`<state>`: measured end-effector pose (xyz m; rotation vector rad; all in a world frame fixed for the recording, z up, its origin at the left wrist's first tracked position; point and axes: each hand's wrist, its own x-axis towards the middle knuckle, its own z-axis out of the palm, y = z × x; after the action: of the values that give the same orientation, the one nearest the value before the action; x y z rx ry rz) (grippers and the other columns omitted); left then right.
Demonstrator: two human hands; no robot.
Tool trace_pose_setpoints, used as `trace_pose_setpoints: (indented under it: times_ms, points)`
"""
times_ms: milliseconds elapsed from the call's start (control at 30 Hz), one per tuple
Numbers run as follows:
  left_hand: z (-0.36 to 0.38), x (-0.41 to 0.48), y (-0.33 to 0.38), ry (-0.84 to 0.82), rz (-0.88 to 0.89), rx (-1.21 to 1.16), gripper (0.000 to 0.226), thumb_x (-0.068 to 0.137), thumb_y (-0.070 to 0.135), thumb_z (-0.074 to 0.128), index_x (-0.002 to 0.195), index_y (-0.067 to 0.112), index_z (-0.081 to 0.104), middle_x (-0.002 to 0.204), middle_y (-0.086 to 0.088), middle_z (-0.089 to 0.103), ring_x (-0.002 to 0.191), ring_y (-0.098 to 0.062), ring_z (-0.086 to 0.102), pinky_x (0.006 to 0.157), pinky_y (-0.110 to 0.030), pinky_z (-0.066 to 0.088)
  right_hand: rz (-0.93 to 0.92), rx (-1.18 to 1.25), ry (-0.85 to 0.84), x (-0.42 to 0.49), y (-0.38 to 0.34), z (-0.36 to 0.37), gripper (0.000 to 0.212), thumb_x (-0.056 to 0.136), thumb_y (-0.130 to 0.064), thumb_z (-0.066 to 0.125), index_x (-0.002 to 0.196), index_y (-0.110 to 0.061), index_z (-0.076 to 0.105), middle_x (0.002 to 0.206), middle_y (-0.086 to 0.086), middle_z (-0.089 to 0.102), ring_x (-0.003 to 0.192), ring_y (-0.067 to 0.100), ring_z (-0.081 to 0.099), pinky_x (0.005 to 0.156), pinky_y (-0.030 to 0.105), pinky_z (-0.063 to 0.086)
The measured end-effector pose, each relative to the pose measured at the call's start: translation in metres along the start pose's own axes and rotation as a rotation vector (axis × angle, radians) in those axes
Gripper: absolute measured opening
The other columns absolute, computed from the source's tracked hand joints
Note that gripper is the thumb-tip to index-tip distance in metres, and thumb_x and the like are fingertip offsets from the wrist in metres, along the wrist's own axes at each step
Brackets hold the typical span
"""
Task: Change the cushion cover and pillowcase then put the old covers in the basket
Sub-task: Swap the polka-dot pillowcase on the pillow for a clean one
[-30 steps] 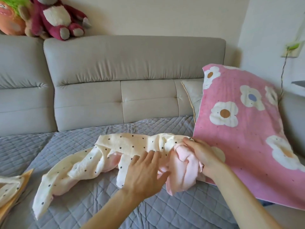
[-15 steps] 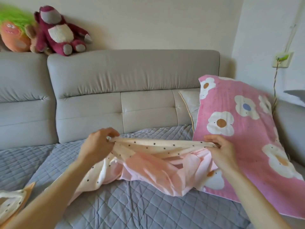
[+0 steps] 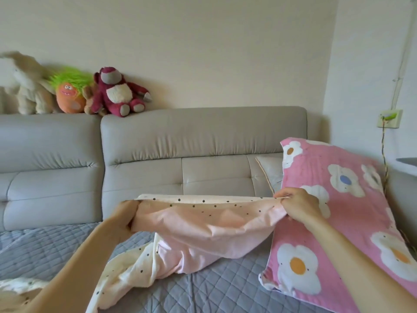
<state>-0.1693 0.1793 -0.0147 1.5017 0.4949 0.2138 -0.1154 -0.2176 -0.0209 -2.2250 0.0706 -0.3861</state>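
A cream pillowcase with dark dots and a pale pink lining [image 3: 203,224] is stretched between my hands above the grey quilted sofa seat [image 3: 225,290]. My left hand [image 3: 123,219] grips its left end, partly hidden by the cloth. My right hand [image 3: 297,205] pinches its right corner. The rest of the cover hangs down onto the seat. A pillow in a pink cover with white flowers [image 3: 334,222] leans against the sofa at the right, just behind my right hand.
A bare pale cushion [image 3: 269,172] stands behind the pink pillow. More dotted cream cloth [image 3: 13,292] lies at the lower left corner. Several plush toys [image 3: 112,93] sit on the sofa back. A wall socket with a cable [image 3: 389,118] is at the right.
Both hands have lifted the dotted pillowcase off the seat and pulled it taut, moving further apart. The camera has tilted up, showing more of the wall and toys.
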Motion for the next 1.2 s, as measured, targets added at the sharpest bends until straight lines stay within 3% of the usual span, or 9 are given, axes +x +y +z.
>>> trace_pose_setpoints:
  times_ms: [200,333,467,567,700,867,933,1100,1200]
  points:
    - [-0.058,-0.035,-0.050,-0.239,0.244,1.030,0.028,0.083,0.012,0.064,0.092,0.039,0.066,0.082,0.000,0.067,0.068,-0.015,0.054,0.058,-0.022,0.041,-0.127,-0.004,-0.041,-0.050,0.065,0.022,0.050,0.075,0.015,0.047,0.079,-0.024,0.078,0.085,-0.012,0.070,0.086,0.011,0.064,0.077,0.024,0.046]
    - [-0.089,-0.060,-0.098,-0.556,-0.055,1.350,0.024,0.069,0.040,0.059,0.088,0.050,0.069,0.111,0.015,0.068,0.104,-0.006,0.060,0.092,-0.022,0.049,-0.104,-0.488,-0.828,-0.099,0.097,0.041,0.060,0.077,0.009,0.042,0.070,-0.040,0.076,0.065,-0.011,0.065,0.055,0.005,0.058,0.056,0.020,0.046]
    - [-0.084,-0.071,-0.117,-0.770,-0.371,1.253,0.026,0.082,0.038,0.074,0.108,0.043,0.070,0.106,0.016,0.069,0.089,-0.007,0.067,0.073,-0.026,0.058,-0.063,-0.765,-1.137,-0.117,0.097,0.069,0.015,0.075,-0.028,0.066,0.086,-0.023,0.076,0.088,-0.013,0.066,0.081,0.013,0.059,0.069,0.026,0.048]
    - [-0.074,-0.059,-0.119,-0.615,-0.302,1.155,0.028,0.089,0.049,0.065,0.109,0.029,0.066,0.111,0.011,0.068,0.089,-0.010,0.072,0.074,-0.033,0.060,0.075,-0.636,-1.182,-0.100,0.078,0.073,0.034,0.069,-0.060,0.072,0.071,-0.026,0.072,0.082,-0.013,0.066,0.076,0.011,0.054,0.065,0.023,0.044]
    - [-0.085,0.002,-0.143,-0.205,-0.148,1.166,0.044,0.093,0.065,0.039,0.086,0.024,0.054,0.078,0.003,0.067,0.079,-0.033,0.072,0.061,-0.041,0.061,-0.108,-0.459,-0.722,-0.059,0.058,0.097,0.037,0.081,-0.066,0.061,0.080,-0.031,0.070,0.080,-0.014,0.070,0.079,0.007,0.064,0.075,0.028,0.051]
    - [-0.070,0.068,-0.156,-0.084,-0.030,1.264,0.045,0.099,0.030,0.035,0.143,0.024,0.027,0.124,-0.032,0.058,0.098,-0.046,0.066,0.075,-0.047,0.060,-0.165,-0.323,-0.480,-0.018,0.016,0.165,0.043,0.090,-0.064,0.051,0.119,-0.033,0.061,0.123,-0.013,0.064,0.117,0.013,0.058,0.092,0.029,0.044]
    - [-0.051,0.058,-0.137,0.054,0.038,1.076,0.031,0.100,0.042,0.046,0.126,0.026,0.049,0.119,-0.015,0.060,0.100,-0.030,0.063,0.084,-0.040,0.056,-0.132,-0.258,-0.554,-0.006,0.001,0.197,0.055,0.093,-0.062,0.048,0.136,-0.028,0.051,0.140,-0.005,0.054,0.129,0.017,0.051,0.095,0.030,0.042]
    - [-0.026,0.122,-0.146,0.133,0.154,0.663,0.014,0.074,0.027,0.059,0.076,0.014,0.063,0.064,0.007,0.056,0.063,-0.013,0.052,0.053,-0.033,0.041,-0.074,-0.230,-0.673,0.026,-0.016,0.269,0.082,0.090,-0.072,0.043,0.156,-0.032,0.017,0.157,0.002,0.036,0.142,0.026,0.038,0.111,0.039,0.034]
    - [-0.003,0.141,-0.131,0.055,0.292,0.517,0.017,0.064,0.016,0.067,0.078,0.025,0.067,0.074,0.002,0.066,0.071,-0.015,0.064,0.058,-0.034,0.051,0.007,-0.126,-0.770,0.042,-0.020,0.300,0.090,0.086,-0.065,0.057,0.157,-0.027,0.017,0.154,0.002,0.040,0.139,0.024,0.042,0.102,0.033,0.040]
